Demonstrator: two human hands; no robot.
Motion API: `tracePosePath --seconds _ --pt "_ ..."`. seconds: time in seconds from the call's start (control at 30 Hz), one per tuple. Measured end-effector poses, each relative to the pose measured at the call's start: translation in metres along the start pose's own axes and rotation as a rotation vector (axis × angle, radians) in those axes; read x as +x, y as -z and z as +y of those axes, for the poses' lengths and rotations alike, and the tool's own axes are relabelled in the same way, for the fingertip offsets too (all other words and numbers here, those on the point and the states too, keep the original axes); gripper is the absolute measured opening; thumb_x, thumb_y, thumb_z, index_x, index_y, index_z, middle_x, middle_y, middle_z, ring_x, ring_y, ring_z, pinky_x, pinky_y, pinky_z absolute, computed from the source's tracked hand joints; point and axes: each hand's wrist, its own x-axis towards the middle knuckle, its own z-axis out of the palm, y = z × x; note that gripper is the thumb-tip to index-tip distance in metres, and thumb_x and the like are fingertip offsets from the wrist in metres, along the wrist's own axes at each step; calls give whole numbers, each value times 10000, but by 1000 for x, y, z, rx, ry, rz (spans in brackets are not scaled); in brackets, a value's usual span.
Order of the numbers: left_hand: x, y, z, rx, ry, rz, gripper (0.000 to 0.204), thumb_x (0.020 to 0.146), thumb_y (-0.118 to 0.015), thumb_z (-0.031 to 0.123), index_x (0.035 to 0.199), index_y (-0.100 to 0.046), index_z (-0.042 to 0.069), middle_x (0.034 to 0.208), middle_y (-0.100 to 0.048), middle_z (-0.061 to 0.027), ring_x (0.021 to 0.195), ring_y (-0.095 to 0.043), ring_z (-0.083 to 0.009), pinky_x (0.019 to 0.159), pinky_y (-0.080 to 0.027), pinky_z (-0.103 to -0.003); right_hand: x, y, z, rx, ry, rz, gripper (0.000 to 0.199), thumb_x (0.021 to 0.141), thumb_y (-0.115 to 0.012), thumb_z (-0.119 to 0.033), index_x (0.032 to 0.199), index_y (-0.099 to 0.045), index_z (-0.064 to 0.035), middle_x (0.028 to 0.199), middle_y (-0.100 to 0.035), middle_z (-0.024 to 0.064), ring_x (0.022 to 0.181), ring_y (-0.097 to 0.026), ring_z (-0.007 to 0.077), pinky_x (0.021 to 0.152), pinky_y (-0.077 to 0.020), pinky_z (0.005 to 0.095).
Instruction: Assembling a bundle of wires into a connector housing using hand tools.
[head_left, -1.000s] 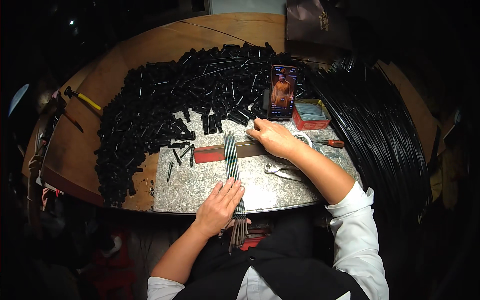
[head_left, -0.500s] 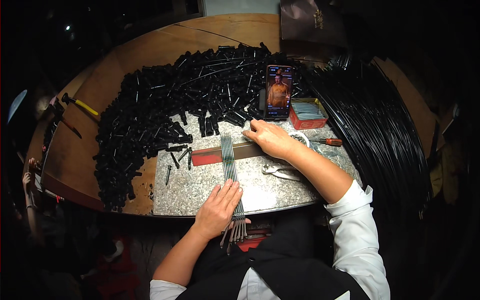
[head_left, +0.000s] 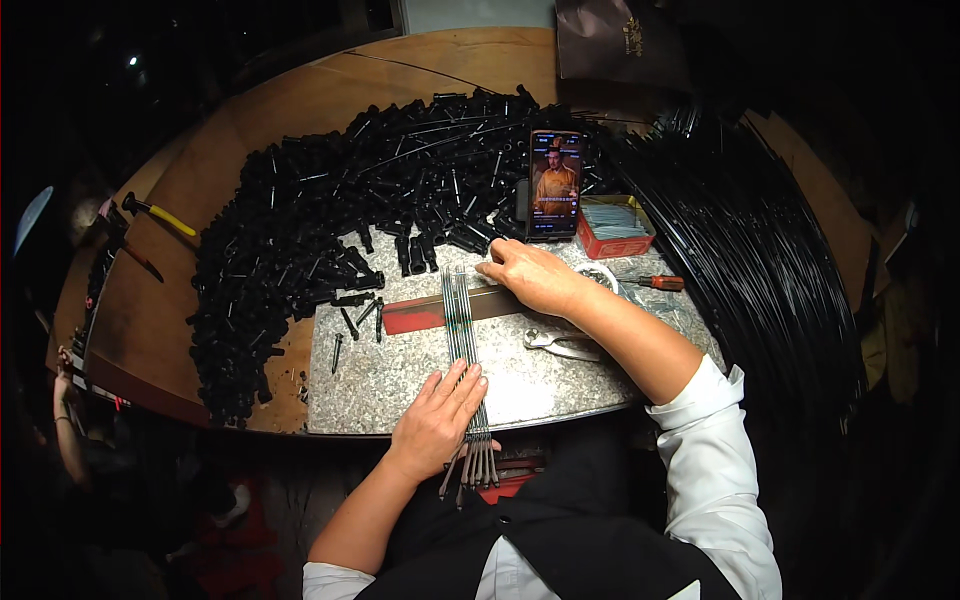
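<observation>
Thin metal rods [head_left: 461, 325] lie side by side across a flat red and brown bar [head_left: 412, 315] on the speckled stone slab. Their widened lower ends stick out past the slab's front edge. My left hand [head_left: 437, 415] rests on them, fingers straight on top and the thumb showing beneath, so the rods are held between. Right of the rods' upper ends is my right hand [head_left: 532, 276], with its fingers bent together; what the fingertips hold, if anything, I cannot make out. Below my right forearm lie pliers [head_left: 562, 344] with pale handles.
Black tubular parts [head_left: 330, 215] are heaped behind and left. A lit phone [head_left: 555, 185] stands beside a red box [head_left: 615, 228] of thin pale pieces. To the right are a screwdriver [head_left: 660, 283] and long black rods [head_left: 750, 250]. A yellow-handled hammer [head_left: 160, 214] lies far left.
The rods' upper ends, close together before, now show a gap that splits them into two groups. My right hand has shifted slightly left; my left hand stays on the rods.
</observation>
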Motion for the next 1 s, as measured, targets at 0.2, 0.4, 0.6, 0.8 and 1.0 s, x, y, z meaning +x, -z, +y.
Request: tracePosePath --seconds 0.2,0.4,0.6,0.8,1.0 --pt "0 2 1 -21 8 -5 781 742 -582 568 1271 -490 1 1331 -478 -146 1280 -392 -316 1020 -346 -453 2 -4 5 8 1 28 103 796 -503 -84 833 -559 -7 904 -521 153 868 -569 307 746 -492 394" --pt "-2 -1 -2 -17 -4 -1 796 738 -578 571 1280 -479 -4 1342 -468 -147 1276 -395 -320 1023 -342 -454 3 -2 4 -12 23 26 110 790 -513 -98 815 -571 -9 898 -524 148 878 -562 302 745 -492 393" --pt "-1 2 0 -35 10 -12 814 722 -597 572 1280 -477 -8 1337 -472 -149 1282 -391 -313 1027 -338 -453 5 -2 3 7 7 22 113 785 -519 -106 806 -581 -13 899 -524 142 884 -558 298 744 -494 389" --pt "0 4 1 -70 18 -9 827 713 -608 570 1280 -474 -16 1328 -479 -158 1282 -395 -321 1025 -342 -457 3 -6 4 23 9 31 110 783 -516 -98 813 -577 -12 912 -521 143 898 -558 298 755 -497 388" --pt "-3 1 -1 -82 15 29 672 796 -579 437 1283 -471 -14 1340 -469 -158 1278 -402 -330 1028 -344 -459 4 -4 3 23 18 45 111 781 -518 -99 806 -579 -11 902 -523 146 892 -556 301 750 -494 391"
